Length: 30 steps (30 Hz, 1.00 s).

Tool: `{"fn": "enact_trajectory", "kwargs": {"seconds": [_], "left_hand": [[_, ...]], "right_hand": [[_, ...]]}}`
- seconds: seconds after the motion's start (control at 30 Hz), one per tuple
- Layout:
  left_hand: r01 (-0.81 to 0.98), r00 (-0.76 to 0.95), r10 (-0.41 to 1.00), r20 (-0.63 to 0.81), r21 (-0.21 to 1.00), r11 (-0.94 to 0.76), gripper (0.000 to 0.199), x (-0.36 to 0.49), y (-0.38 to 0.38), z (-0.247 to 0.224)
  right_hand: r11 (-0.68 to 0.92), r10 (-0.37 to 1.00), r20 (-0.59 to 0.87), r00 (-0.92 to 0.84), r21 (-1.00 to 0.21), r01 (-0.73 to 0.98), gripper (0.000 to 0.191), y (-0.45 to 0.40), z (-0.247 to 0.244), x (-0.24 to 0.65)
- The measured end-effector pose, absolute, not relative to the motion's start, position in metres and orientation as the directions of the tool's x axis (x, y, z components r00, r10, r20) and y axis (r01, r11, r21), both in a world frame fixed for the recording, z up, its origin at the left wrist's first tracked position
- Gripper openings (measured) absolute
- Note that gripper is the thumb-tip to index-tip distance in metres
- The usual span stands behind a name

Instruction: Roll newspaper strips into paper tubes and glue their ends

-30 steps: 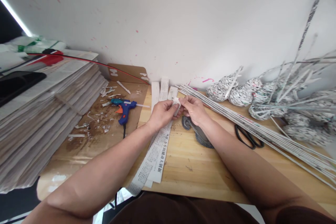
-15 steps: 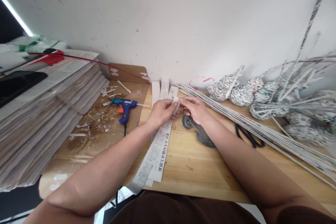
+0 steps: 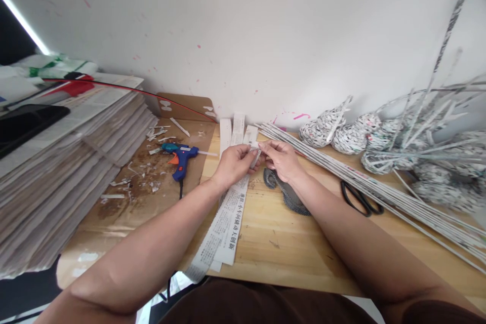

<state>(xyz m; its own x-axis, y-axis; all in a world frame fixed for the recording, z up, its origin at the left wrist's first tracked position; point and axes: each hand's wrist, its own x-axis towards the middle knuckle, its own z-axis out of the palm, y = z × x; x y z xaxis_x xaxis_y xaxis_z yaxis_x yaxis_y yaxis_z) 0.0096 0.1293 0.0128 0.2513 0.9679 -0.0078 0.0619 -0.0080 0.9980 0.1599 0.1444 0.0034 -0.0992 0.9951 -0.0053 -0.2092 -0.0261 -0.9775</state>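
Note:
My left hand (image 3: pixel 237 163) is closed on a small piece of newspaper strip (image 3: pixel 253 148), pinched between thumb and fingers. At its other side my right hand (image 3: pixel 281 157) pinches the same paper with thumb and forefinger. Beneath my hands, long flat newspaper strips (image 3: pixel 224 230) lie on the wooden table (image 3: pixel 281 248), reaching from its front edge back toward the wall. A grey curved object with a dark textured rim (image 3: pixel 290 195) rests under my right wrist, partly covered by the forearm.
A blue glue gun (image 3: pixel 182 159) lies among paper scraps on brown cardboard (image 3: pixel 148 212). Left stands a tall newspaper stack (image 3: pixel 87 162). Right are black-handled scissors (image 3: pixel 357 200), a bundle of thin paper rods (image 3: pixel 341 169) and woven paper forms (image 3: pixel 322 126) by the wall.
My fingers have shifted slightly on the small paper, the right fingertips now bent closer over it. Everything on the table stays in place.

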Motion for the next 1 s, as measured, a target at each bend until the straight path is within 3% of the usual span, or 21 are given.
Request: {"fn": "enact_trajectory", "kwargs": {"seconds": [0.27, 0.5, 1.0], "left_hand": [[0.030, 0.247, 0.968, -0.045, 0.999, 0.039, 0.022, 0.0087, 0.1313, 0.0130], [-0.006, 0.240, 0.968, -0.073, 0.997, 0.077, 0.023, 0.0067, 0.1340, 0.0135], [0.160, 0.254, 0.962, 0.098, 0.977, -0.141, 0.018, 0.0078, 0.1291, 0.0100]], "right_hand": [[-0.022, 0.999, -0.010, -0.050, -0.967, -0.254, 0.039, 0.1459, 0.0044, 0.1615], [-0.073, 0.968, -0.016, -0.249, -0.972, -0.222, 0.032, 0.1469, 0.0042, 0.1678], [-0.057, 0.998, -0.045, -0.054, -0.972, -0.228, 0.032, 0.1451, 0.0057, 0.1603]]}}
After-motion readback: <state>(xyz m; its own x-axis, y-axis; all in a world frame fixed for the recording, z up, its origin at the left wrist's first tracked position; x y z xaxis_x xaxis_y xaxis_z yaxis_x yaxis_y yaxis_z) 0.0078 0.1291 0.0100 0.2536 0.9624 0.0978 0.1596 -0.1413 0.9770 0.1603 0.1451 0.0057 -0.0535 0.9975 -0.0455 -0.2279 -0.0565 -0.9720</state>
